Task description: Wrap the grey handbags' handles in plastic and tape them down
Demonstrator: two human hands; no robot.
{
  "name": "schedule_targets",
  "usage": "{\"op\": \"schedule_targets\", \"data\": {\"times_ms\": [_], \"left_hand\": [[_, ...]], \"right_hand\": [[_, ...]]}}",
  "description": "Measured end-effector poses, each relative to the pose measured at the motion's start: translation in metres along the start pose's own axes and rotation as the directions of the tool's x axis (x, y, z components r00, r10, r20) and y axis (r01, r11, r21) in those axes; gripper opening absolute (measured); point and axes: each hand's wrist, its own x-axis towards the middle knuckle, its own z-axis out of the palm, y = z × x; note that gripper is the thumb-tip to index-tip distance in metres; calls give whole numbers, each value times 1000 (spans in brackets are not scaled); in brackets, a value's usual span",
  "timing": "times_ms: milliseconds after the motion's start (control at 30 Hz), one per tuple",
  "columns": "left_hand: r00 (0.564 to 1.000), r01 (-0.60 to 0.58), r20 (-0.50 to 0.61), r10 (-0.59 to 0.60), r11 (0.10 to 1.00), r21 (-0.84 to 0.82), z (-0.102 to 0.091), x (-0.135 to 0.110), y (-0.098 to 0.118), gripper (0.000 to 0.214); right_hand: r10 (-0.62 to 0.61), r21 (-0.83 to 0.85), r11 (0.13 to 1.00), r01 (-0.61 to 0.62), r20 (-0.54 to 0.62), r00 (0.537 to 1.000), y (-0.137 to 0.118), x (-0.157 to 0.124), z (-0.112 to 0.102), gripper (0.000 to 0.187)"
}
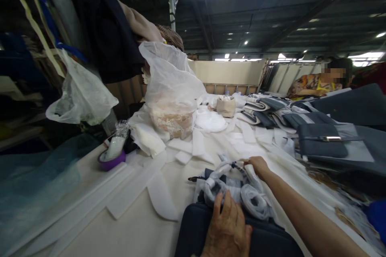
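Head view: a dark blue bag (193, 225) lies on the bench (129, 237) at the lower middle of the view, directly before the person. Plastic-wrapped straps (256, 200) are coiled at its far edge. Left hand (227, 225) rests on top of the bag, fingers extended toward the coils; its grip is released. Right hand (257, 166) is at the far end of the wrapped straps with fingers curled; whether its grip is clenched on them cannot be told. White sheet pieces (163, 196) lie loose to the left of the bag. Farther left, a purple tape roll (113, 164) sits near the bench edge. A large plastic sack (171, 84) stands beyond the pieces. Dark blue goods (322, 140) are piled at right; a co-worker (307, 84) is behind them.
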Motion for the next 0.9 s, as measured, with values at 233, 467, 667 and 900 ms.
{"op": "schedule_targets", "data": {"times_ms": [233, 467, 667, 900], "left_hand": [[984, 33, 178, -21, 997, -64, -13, 5, 3, 38], [975, 207, 144, -169, 926, -316, -57, 11, -32, 32], [441, 873, 615, -654, 155, -462, -85, -8, -73, 46], [271, 889, 795, -543, -177, -423, -96, -42, -59, 72]], "right_hand": [[227, 9, 974, -227, -33, 973, 7, -39, -11, 31], [193, 200, 965, -172, -90, 977, 31, -167, -48, 41], [156, 481, 862, -161, 50, 987, 48, -234, -28, 61], [76, 445, 893, -73, 12, 997, 71, -273, -21, 60]]}}
